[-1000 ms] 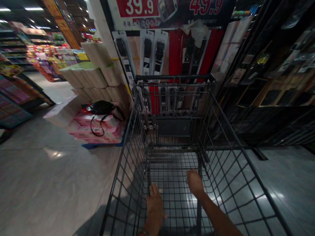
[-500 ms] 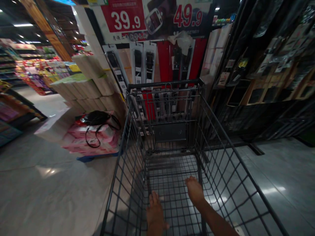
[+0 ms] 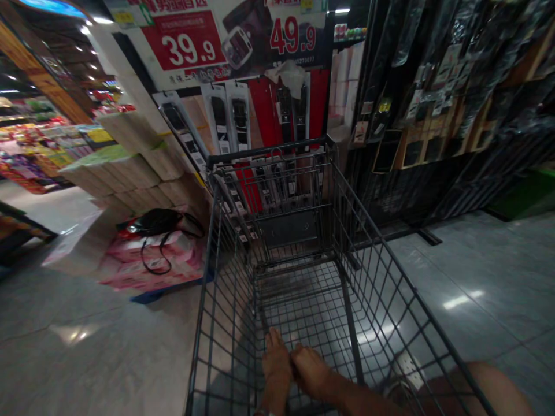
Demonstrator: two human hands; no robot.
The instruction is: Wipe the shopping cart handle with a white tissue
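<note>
My left hand [image 3: 276,359] is inside a dark wire shopping cart [image 3: 288,230], palm down, with its fingers stretched forward over the mesh floor. Close against it on the right is my right hand [image 3: 311,371], its fingers curled and closed. The two hands appear to touch near the left thumb. Whatever the right fingers may hold is hidden. Around the hands, the cart shows only bare wire mesh. Whether either hand touches the mesh cannot be made out.
Beyond the cart hangs a display of packaged belts [image 3: 240,115] under a price sign [image 3: 191,46]. To the left, a black bag [image 3: 156,222] lies on pink packs [image 3: 143,268], beside stacked paper bundles [image 3: 125,170]. A dark rack [image 3: 390,196] stands right. A bare knee [image 3: 489,387] shows lower right.
My right hand has moved left and down, from apart to right beside my left hand. The view has turned right, and a knee and shoe have come into sight.
</note>
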